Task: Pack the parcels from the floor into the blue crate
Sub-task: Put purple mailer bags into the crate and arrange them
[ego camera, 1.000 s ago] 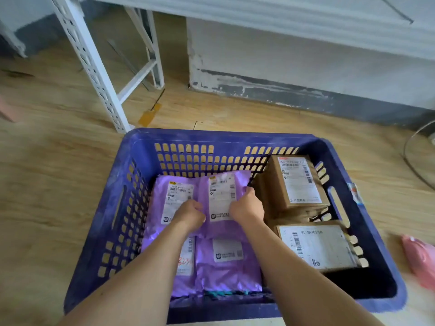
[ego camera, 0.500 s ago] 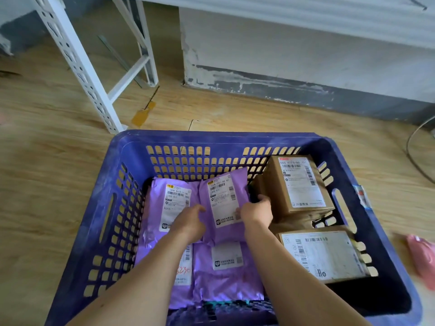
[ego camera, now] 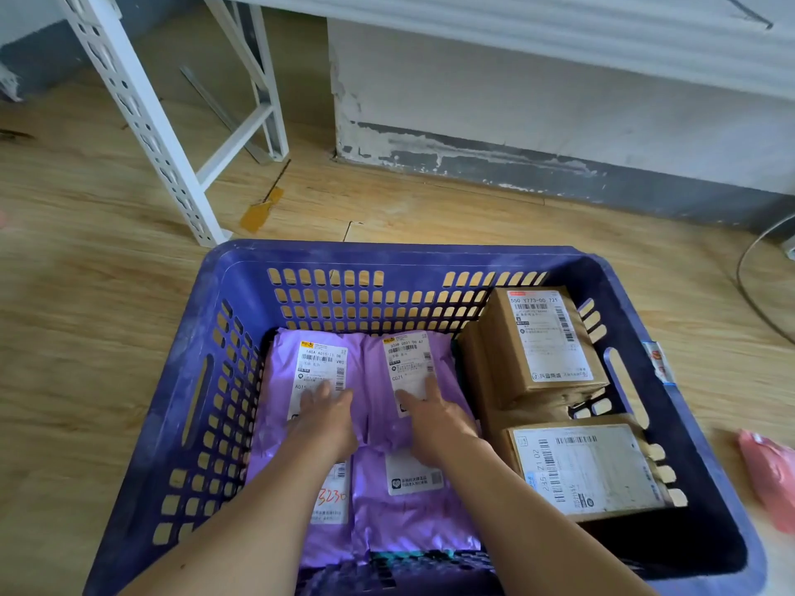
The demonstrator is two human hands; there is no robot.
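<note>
Wooden floor (ego camera: pixel 86 316) carries the blue crate (ego camera: pixel 430 253), and purple parcels (ego camera: pixel 279 393) lie flat in its left half. The left hand (ego camera: pixel 327 417) and right hand (ego camera: pixel 434 419) press down on the two far ones, side by side, fingers straight and gripping nothing. Two cardboard boxes (ego camera: pixel 537 337) fill the crate's right side, one behind the other, while a pink parcel (ego camera: pixel 770 475) lies on the floor just right of the crate and a white rack leg (ego camera: pixel 142 122) stands beyond its far left corner.
</note>
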